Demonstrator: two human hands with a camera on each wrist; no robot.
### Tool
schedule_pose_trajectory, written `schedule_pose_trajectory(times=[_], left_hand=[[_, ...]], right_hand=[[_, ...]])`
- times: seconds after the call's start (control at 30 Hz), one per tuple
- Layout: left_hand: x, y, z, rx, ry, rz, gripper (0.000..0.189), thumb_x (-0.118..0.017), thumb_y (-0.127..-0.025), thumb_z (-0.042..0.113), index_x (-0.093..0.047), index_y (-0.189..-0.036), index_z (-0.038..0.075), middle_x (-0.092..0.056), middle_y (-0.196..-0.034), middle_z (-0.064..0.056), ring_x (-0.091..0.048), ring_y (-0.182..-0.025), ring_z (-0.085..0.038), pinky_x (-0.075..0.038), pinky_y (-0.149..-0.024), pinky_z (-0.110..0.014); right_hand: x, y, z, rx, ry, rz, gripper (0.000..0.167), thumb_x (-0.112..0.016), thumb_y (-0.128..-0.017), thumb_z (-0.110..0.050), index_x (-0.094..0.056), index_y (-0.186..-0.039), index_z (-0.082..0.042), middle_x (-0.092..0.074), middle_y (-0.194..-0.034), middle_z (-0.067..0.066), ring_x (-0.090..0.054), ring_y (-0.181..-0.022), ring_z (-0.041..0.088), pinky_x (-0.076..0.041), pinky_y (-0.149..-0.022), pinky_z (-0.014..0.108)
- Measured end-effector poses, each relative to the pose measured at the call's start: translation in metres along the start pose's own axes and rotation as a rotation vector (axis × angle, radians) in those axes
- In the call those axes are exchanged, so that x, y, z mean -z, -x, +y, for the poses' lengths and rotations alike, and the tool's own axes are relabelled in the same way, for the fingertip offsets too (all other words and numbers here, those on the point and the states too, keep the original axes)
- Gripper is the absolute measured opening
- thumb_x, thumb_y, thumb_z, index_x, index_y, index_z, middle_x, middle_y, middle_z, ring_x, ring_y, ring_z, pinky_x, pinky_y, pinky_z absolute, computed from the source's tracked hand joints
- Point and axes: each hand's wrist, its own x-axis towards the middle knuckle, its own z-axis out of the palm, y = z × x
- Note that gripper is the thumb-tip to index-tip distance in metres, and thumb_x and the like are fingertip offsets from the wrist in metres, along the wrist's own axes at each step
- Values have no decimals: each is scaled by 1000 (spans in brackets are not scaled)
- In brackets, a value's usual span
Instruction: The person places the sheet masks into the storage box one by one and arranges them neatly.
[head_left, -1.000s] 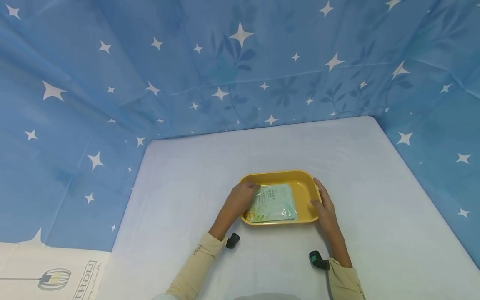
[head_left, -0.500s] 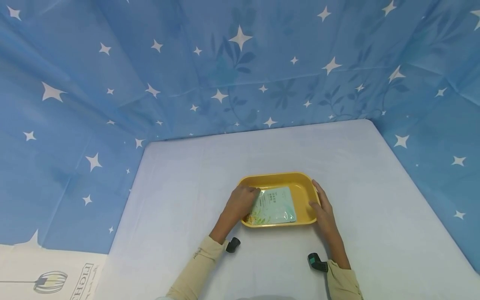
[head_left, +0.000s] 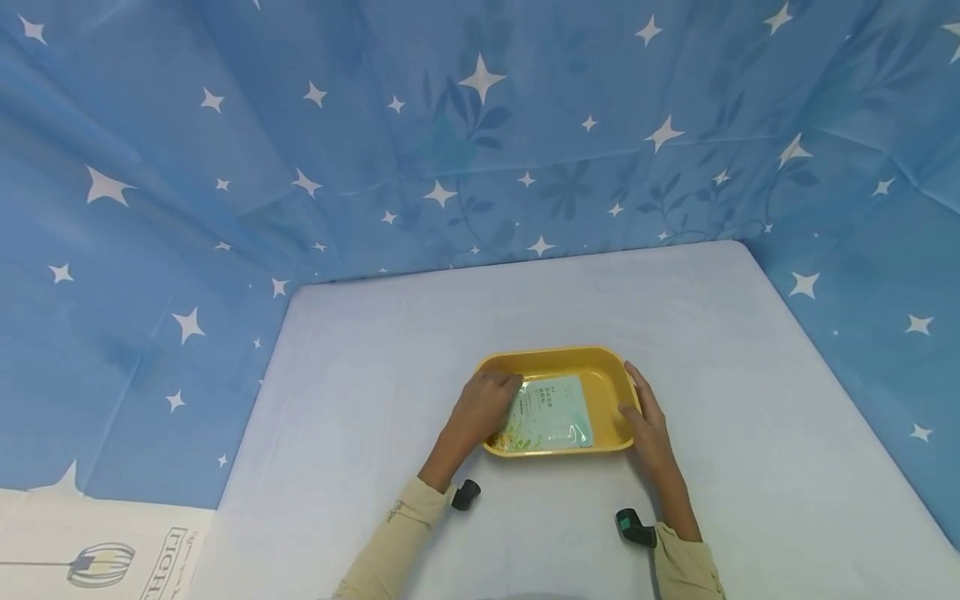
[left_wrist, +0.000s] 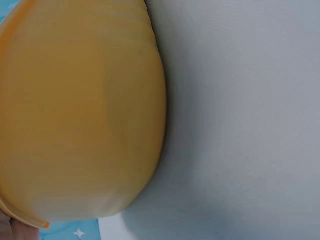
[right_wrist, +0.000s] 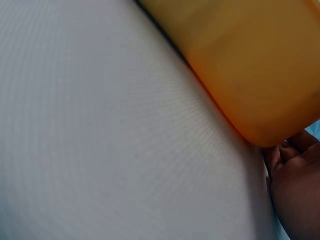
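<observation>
A yellow plastic tray (head_left: 609, 398) with rounded corners rests on the white table. Inside it, toward the left end, lies a pale green flat packet (head_left: 551, 414) printed with small lettering and leaves. My left hand (head_left: 480, 407) grips the tray's left end, its knuckles over the rim and overlapping the packet's left edge. At the right end my right hand (head_left: 651, 427) holds the tray, thumb inside the rim and fingers outside. Both wrist views are mostly filled by the yellow tray wall (left_wrist: 80, 115) and the tabletop, with part of the right hand (right_wrist: 299, 185) showing under the tray's corner.
The white-covered table (head_left: 375, 350) spreads out around the tray. A blue curtain (head_left: 337, 142) with white stars hangs behind and along both sides. Black wrist cameras (head_left: 466, 495) stick out from the beige sleeves (head_left: 397, 533).
The whole head view has shifted slightly, and the tray appears a little lower in it. Both hands keep their places on the tray, and the packet stays in it.
</observation>
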Motion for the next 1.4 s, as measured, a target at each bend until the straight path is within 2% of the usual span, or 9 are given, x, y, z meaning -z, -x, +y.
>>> schedule_pose_trajectory(times=[0.07,0.37,0.5,0.6,0.73,0.93,1.13,1.3,1.4], left_hand=[[0,2,0,12,46,38,24,-52,-100,12,-66,-119,11,-70,-107,0,-65,-103,-15,-51,-92,-30],[-8,13,2,90,291,330,17,-55,-97,9,-70,-105,9,-65,-110,0,-59,-109,-14,-47,-99,-28],[-10,18,7,128,352,428,18,-52,-97,6,-69,-101,8,-65,-111,-2,-58,-112,-17,-46,-100,-30],[-12,22,12,147,377,472,19,-51,-96,4,-69,-99,7,-64,-113,-5,-57,-116,-20,-45,-103,-33],[-14,28,15,184,416,500,17,-52,-94,4,-69,-97,7,-63,-121,-10,-53,-125,-26,-39,-111,-38],[-18,44,22,292,496,466,19,-53,-97,12,-70,-97,6,-51,-142,-15,-39,-140,-35,-31,-116,-45],[-19,59,32,367,621,340,30,-47,-103,24,-67,-115,5,-19,-162,-14,-29,-147,-30,-33,-114,-45],[-19,70,31,374,671,239,41,-48,-102,39,-59,-131,12,-3,-165,-15,-39,-140,-26,-46,-102,-42],[-19,80,28,391,744,164,51,-55,-97,47,-50,-139,19,1,-166,-12,-28,-147,-29,-42,-108,-47]], right_hand=[[0,0,1,-3,3,-1,65,-40,-98,-5,-22,-156,-28,-20,-164,-1,-20,-149,29,-19,-118,55],[1,0,3,9,6,2,64,-39,-98,-7,-23,-156,-30,-20,-164,-1,-19,-150,27,-20,-118,52],[0,0,1,28,1,10,65,-40,-97,-5,-23,-156,-28,-20,-164,-2,-15,-152,23,-20,-119,30],[0,-1,0,38,-2,13,65,-40,-97,-4,-23,-156,-28,-20,-164,-2,-14,-152,21,-20,-110,12],[0,1,-2,37,-1,10,65,-40,-98,-5,-22,-156,-28,-20,-164,-3,-14,-152,21,-20,-109,14],[1,2,-1,48,-10,-5,63,-40,-99,-5,-22,-156,-27,-19,-164,0,-18,-149,10,-22,-105,8],[2,2,-1,55,-1,-8,62,-40,-101,-7,-22,-156,-26,-20,-164,1,-22,-147,11,-24,-99,3],[2,2,-4,44,1,0,62,-41,-101,-6,-21,-157,-23,-18,-164,2,-13,-152,23,-18,-121,31],[0,2,-2,47,-7,5,58,-41,-103,-12,-21,-157,-19,-17,-164,6,-8,-152,28,-11,-121,54]])
